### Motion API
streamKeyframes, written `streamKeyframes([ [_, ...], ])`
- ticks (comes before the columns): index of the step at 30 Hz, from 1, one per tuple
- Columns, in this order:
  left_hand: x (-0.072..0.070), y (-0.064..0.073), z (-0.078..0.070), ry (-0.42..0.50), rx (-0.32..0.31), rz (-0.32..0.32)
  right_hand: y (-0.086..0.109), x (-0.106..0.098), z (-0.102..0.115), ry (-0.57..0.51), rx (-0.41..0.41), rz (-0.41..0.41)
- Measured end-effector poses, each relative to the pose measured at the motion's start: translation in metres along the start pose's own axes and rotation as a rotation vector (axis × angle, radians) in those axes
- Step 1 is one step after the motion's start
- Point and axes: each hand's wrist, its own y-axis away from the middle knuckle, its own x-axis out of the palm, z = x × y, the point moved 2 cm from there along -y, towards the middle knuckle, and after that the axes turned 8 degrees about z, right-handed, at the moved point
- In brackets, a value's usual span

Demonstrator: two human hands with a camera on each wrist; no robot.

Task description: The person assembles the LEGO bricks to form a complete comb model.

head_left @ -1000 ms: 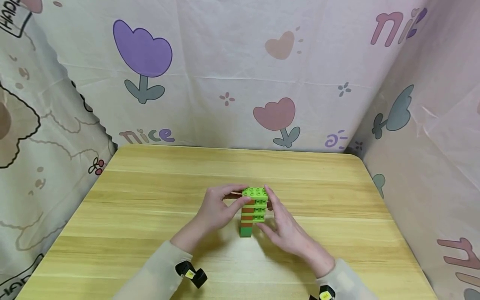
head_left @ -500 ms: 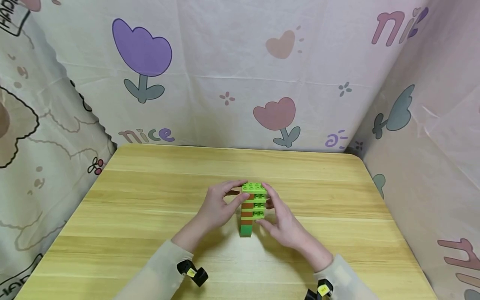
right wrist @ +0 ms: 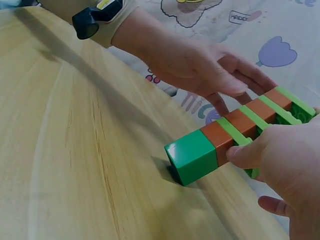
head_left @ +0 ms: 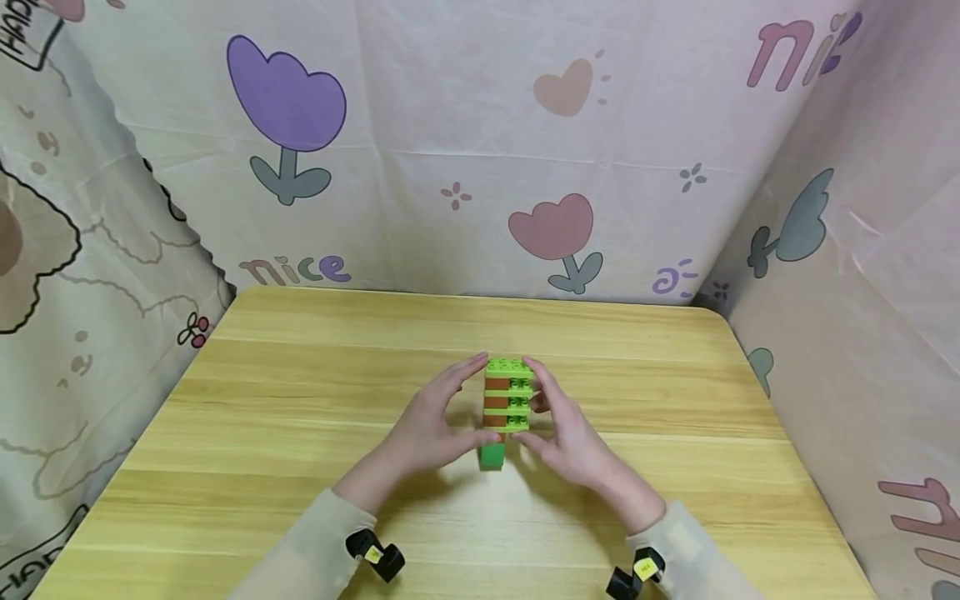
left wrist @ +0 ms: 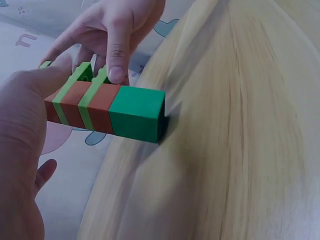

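A narrow tower of toy building bricks [head_left: 497, 402] stands on the wooden table, brown bricks alternating with light green studded plates that jut out to the right. Its bottom brick [left wrist: 137, 112] is dark green. My left hand [head_left: 429, 421] is spread along the tower's left side, index fingertip at the top plate and thumb low at the front. Its fingers look loose in the right wrist view. From the right, my right hand [head_left: 573, 433] holds the tower, thumb [right wrist: 242, 152] against its lower part and index finger at the top corner.
The pale wooden table [head_left: 337, 350] extends around the tower. Printed cloth [head_left: 420, 100] hangs behind it and at both sides. A black wrist camera [head_left: 375, 554] sits on each sleeve.
My left thumb has slid down from the upper front of the tower to near its base, and that hand has opened wider. The tower's top sits slightly higher in the head view.
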Motion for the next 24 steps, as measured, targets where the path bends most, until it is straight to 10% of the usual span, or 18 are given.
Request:
streamKeyframes([
  [11,-0.001,0.000,0.006,-0.261,0.114,0.144,-0.004,-0.001,-0.004,-0.039,0.002,-0.015],
  [24,-0.002,-0.003,0.015,-0.330,0.129,0.135,-0.010,-0.004,0.003,-0.096,0.034,0.000],
])
